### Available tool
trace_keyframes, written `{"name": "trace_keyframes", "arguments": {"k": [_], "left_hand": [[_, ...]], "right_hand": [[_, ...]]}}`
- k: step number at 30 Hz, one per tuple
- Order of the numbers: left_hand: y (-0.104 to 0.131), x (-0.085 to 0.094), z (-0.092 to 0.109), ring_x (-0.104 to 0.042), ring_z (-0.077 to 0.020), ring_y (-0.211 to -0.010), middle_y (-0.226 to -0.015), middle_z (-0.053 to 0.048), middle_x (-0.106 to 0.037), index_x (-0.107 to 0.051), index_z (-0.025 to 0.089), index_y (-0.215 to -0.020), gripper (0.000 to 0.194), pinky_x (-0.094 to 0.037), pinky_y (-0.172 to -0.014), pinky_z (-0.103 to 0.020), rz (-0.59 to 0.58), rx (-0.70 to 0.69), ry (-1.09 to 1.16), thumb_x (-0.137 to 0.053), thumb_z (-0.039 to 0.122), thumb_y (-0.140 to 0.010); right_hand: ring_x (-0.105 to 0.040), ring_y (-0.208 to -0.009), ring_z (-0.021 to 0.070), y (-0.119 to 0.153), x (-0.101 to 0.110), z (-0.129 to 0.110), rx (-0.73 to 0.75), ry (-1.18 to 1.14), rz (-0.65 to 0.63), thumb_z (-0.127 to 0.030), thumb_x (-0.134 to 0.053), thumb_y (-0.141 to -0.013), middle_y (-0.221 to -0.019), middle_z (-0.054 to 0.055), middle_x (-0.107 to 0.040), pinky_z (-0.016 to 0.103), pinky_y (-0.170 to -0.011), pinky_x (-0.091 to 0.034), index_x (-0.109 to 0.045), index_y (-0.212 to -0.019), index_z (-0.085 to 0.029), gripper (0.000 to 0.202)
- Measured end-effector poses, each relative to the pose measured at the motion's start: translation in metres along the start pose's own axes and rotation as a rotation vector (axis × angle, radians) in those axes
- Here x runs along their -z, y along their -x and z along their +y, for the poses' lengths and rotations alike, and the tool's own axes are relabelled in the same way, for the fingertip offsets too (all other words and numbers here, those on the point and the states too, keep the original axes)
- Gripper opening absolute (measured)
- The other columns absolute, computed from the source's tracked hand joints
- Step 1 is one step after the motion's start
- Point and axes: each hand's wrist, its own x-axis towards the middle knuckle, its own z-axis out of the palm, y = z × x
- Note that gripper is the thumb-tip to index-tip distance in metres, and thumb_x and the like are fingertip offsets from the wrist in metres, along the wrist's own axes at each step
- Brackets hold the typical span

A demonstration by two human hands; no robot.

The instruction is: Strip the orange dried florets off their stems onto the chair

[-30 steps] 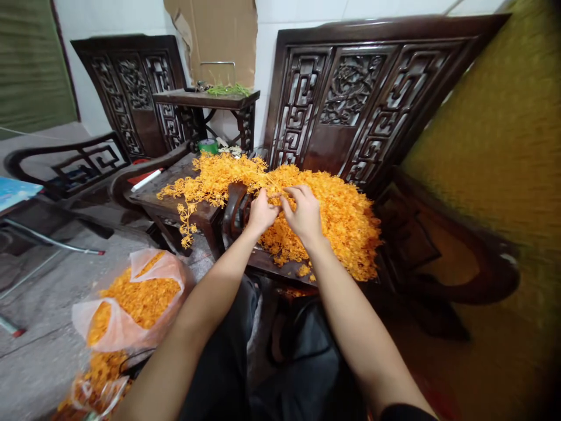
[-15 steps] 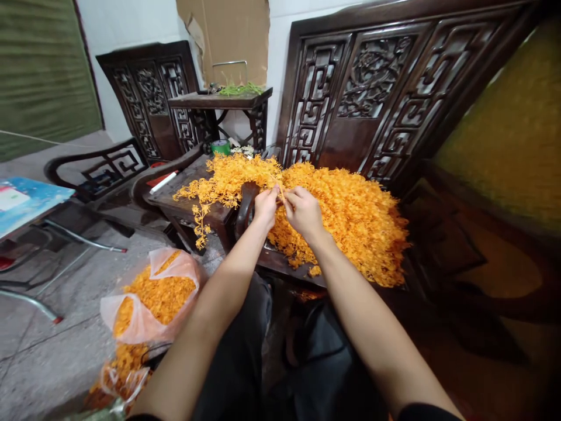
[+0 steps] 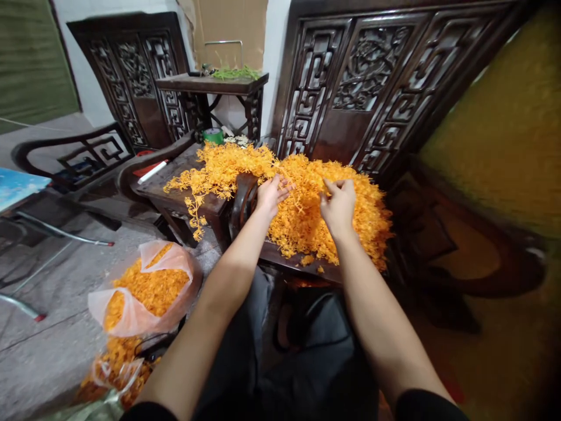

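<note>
A big heap of small orange plastic flower sprigs (image 3: 307, 204) lies on the seat of a dark carved wooden chair (image 3: 363, 88) in front of me. My left hand (image 3: 269, 196) rests on the heap's left side by the armrest, fingers spread and touching the sprigs. To its right, my right hand (image 3: 338, 204) hovers over the heap's middle with fingertips pinched on a thin orange sprig. The hands are a hand's width apart.
More orange sprigs (image 3: 214, 169) spill over a low dark table (image 3: 175, 196) at left, with a white marker (image 3: 151, 172) and green tape roll (image 3: 213, 135). A pink plastic bag (image 3: 140, 298) full of orange pieces stands on the grey floor by my left knee. Another carved chair (image 3: 74, 158) is further left.
My hands were together pinching one sprig; now they have parted. The right hand moved right over the heap, and the left hand opened flat on the pile.
</note>
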Motion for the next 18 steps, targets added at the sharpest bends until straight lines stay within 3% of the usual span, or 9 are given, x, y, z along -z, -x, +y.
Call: {"name": "trace_keyframes", "arguments": {"k": [2, 4, 6, 8, 12, 14, 18], "left_hand": [[0.003, 0.006, -0.002, -0.076, -0.0159, -0.095, -0.107, -0.007, -0.075, -0.060, 0.017, -0.100, 0.010, -0.053, -0.080, -0.023, -0.047, -0.006, -0.026, -0.059, 0.027, -0.097], [0.006, 0.012, -0.003, -0.075, -0.0155, -0.092, -0.104, -0.007, -0.075, -0.059, 0.017, -0.097, 0.007, -0.053, -0.082, -0.026, -0.088, -0.017, -0.040, -0.064, 0.021, -0.092], [0.007, 0.016, -0.003, -0.074, -0.0159, -0.090, -0.102, -0.007, -0.074, -0.061, 0.016, -0.094, 0.009, -0.053, -0.083, -0.028, -0.119, -0.024, -0.071, -0.067, 0.019, -0.088], [0.008, 0.019, -0.003, -0.073, -0.0161, -0.092, -0.100, -0.008, -0.074, -0.063, 0.016, -0.091, 0.013, -0.053, -0.082, -0.027, -0.124, -0.050, -0.127, -0.073, 0.020, -0.083], [0.010, 0.021, -0.003, -0.068, -0.0145, -0.089, -0.095, -0.006, -0.075, -0.069, 0.015, -0.083, 0.015, -0.049, -0.073, -0.023, -0.067, -0.121, -0.258, -0.079, 0.022, -0.074], [0.012, 0.022, -0.002, -0.066, -0.0135, -0.084, -0.091, -0.005, -0.074, -0.071, 0.015, -0.082, 0.014, -0.047, -0.069, -0.022, -0.035, -0.142, -0.315, -0.079, 0.023, -0.072], [0.019, 0.025, 0.004, -0.067, -0.0148, -0.079, -0.088, -0.006, -0.074, -0.070, 0.014, -0.087, 0.024, -0.047, -0.068, -0.024, -0.006, -0.113, -0.382, -0.080, 0.024, -0.068]], "right_hand": [[-0.055, -0.114, 0.0313, -0.001, -0.005, 0.013, -0.081, 0.021, -0.053, -0.019, -0.063, -0.078, -0.123, 0.019, -0.056, 0.052, -0.102, -0.048, -0.068, -0.126, -0.011, 0.048], [-0.052, -0.123, 0.0320, 0.000, -0.009, 0.011, -0.058, -0.042, -0.052, -0.025, -0.062, -0.084, -0.131, 0.019, -0.055, 0.055, -0.110, -0.043, -0.068, -0.123, -0.012, 0.042], [-0.058, -0.116, 0.0289, 0.001, -0.013, -0.007, -0.011, -0.175, -0.041, -0.034, -0.056, -0.094, -0.121, 0.016, -0.062, 0.052, -0.108, -0.046, -0.070, -0.114, -0.015, 0.031], [-0.063, -0.106, 0.0260, -0.001, -0.018, -0.031, 0.013, -0.309, -0.046, -0.044, -0.056, -0.097, -0.117, 0.015, -0.065, 0.049, -0.101, -0.052, -0.069, -0.117, -0.017, 0.036], [-0.060, -0.122, 0.0277, -0.013, -0.034, -0.063, 0.171, -0.395, -0.097, -0.038, -0.061, -0.094, -0.134, 0.015, -0.062, 0.049, -0.108, -0.048, -0.061, -0.135, -0.020, 0.045], [-0.064, -0.115, 0.0261, -0.019, -0.042, -0.065, 0.200, -0.457, -0.171, -0.032, -0.056, -0.095, -0.122, 0.012, -0.070, 0.047, -0.105, -0.050, -0.066, -0.126, -0.020, 0.034], [-0.068, -0.089, 0.0218, -0.021, -0.053, -0.054, 0.012, -0.567, -0.159, -0.027, -0.053, -0.093, -0.106, 0.010, -0.070, 0.042, -0.087, -0.056, -0.065, -0.116, -0.019, 0.027]]}}
